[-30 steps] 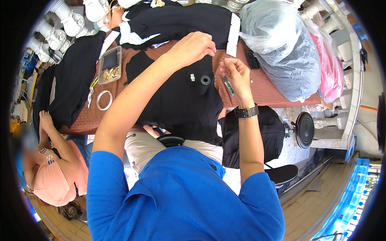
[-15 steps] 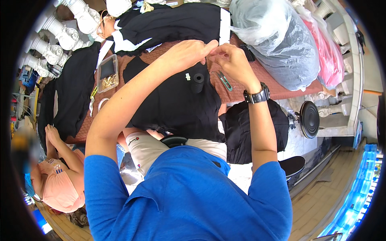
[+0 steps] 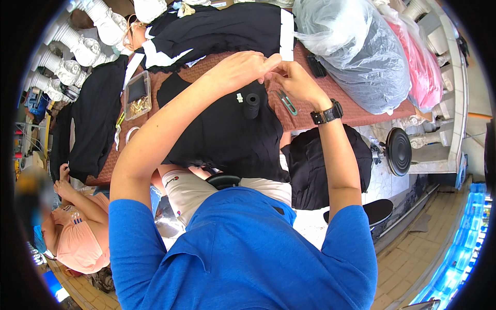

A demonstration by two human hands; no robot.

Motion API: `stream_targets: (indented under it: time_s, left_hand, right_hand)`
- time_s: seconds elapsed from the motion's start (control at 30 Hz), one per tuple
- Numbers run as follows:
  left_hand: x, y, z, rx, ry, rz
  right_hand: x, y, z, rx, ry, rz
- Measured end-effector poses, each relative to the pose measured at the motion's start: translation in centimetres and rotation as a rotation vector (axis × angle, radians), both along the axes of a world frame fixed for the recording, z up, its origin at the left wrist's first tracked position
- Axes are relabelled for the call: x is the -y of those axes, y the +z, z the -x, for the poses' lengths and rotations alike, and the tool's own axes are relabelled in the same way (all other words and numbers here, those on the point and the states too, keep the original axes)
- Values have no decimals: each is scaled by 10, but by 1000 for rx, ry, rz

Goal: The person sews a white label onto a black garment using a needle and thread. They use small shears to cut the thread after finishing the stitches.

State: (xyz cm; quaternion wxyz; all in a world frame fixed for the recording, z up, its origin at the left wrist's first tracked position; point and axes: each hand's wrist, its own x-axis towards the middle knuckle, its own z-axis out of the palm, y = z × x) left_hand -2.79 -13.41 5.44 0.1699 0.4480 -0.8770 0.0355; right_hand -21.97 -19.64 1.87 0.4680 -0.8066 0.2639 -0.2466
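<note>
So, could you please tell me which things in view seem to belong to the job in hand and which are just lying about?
Likely in the job, being nearest the left hand and right hand:
black cloth
black spool
green snips

Probably just lying about, farther off:
clear box
grey plastic bag
pink bag

Whether the hands hold anything, I cannot tell.

Left hand (image 3: 247, 68), right hand (image 3: 301, 82): anything between's too tiny, tbh
Ring (image 3: 128, 133): partly hidden
Coworker's head (image 3: 34, 194): all blurred
</note>
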Motion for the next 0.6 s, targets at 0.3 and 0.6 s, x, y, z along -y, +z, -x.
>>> stream_targets:
  time_s: [0.3, 0.6]
  left_hand:
    - [-3, -1, 6, -424, 34, 406]
    - [-28, -69, 48, -982, 463, -4]
  right_hand:
    - [12, -9, 6, 133, -69, -108]
    - [14, -36, -18, 377, -170, -422]
